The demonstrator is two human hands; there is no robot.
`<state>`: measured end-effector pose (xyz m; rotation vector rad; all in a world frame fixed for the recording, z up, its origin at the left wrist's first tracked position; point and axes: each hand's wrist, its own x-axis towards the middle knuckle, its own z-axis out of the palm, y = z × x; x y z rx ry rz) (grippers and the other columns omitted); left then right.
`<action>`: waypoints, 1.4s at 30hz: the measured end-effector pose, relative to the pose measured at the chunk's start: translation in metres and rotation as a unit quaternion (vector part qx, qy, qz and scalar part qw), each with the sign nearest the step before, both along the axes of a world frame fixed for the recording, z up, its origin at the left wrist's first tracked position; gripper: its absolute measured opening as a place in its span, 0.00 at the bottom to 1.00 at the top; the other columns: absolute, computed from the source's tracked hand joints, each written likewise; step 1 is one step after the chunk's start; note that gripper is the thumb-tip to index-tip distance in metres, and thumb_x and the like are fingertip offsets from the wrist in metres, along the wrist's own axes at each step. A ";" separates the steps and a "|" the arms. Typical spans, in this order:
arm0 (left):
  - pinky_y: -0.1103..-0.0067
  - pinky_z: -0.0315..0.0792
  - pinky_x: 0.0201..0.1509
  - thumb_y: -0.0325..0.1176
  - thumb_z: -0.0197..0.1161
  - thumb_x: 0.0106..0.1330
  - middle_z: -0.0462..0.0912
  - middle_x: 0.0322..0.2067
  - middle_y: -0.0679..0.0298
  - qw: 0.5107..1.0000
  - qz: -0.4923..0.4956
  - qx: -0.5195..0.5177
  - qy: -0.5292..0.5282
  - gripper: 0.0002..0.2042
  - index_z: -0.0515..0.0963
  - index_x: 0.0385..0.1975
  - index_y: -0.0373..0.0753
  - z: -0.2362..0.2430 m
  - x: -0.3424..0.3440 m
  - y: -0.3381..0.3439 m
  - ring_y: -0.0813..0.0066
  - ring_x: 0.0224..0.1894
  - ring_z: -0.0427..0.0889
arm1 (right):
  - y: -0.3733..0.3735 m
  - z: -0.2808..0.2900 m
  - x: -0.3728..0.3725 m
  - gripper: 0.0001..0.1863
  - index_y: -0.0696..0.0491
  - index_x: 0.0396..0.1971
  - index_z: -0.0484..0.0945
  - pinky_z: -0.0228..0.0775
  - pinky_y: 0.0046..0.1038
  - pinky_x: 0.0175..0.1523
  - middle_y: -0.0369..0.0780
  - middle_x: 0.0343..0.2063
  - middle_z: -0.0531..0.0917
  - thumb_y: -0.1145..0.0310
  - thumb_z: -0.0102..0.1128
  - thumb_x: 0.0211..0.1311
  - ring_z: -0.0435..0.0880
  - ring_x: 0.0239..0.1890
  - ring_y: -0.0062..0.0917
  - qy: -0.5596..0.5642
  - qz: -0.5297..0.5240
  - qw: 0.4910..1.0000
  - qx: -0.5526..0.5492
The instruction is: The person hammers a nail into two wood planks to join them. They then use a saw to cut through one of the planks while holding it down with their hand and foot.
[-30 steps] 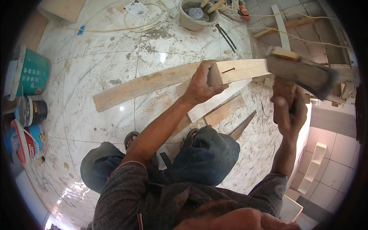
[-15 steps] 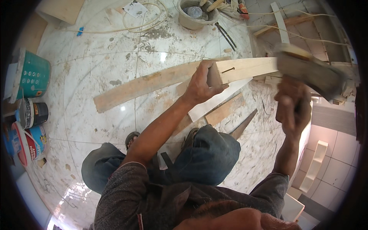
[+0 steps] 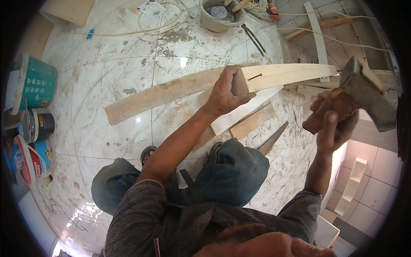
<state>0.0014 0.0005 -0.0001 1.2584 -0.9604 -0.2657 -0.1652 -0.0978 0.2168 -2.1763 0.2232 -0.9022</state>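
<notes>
My left hand (image 3: 223,95) is closed round the near end of a pale wooden board (image 3: 291,75), thumb along its lower edge. A dark nail (image 3: 255,77) sticks out of the board's face close to that hand. On the right, my right hand (image 3: 333,124) grips the wooden handle of a hammer (image 3: 370,92). Its heavy grey metal head is beyond the fist, to the right of the board's far end and apart from the nail. The board is held above the floor, over other wood pieces.
A long plank (image 3: 162,96), a white board (image 3: 246,112), a short wood offcut (image 3: 252,121) and a saw blade (image 3: 274,139) lie on the marble-tiled floor (image 3: 102,141). Ahead stands a bucket (image 3: 216,26) near a cable (image 3: 141,32). Several paint tubs, one a green bucket (image 3: 39,83), stand left.
My right hand has turned and moved slightly right and down with the hammer, uncovering the board's far end. My left hand and the board stay almost still.
</notes>
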 end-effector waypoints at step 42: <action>0.69 0.68 0.56 0.48 0.74 0.51 0.71 0.48 0.48 1.000 -0.011 0.002 -0.006 0.41 0.59 0.58 0.30 0.003 -0.001 0.004 0.59 0.50 0.74 | 0.005 -0.012 0.004 0.20 0.63 0.50 0.71 0.74 0.33 0.39 0.45 0.32 0.81 0.63 0.56 0.66 0.80 0.31 0.29 0.292 -0.057 0.947 -0.119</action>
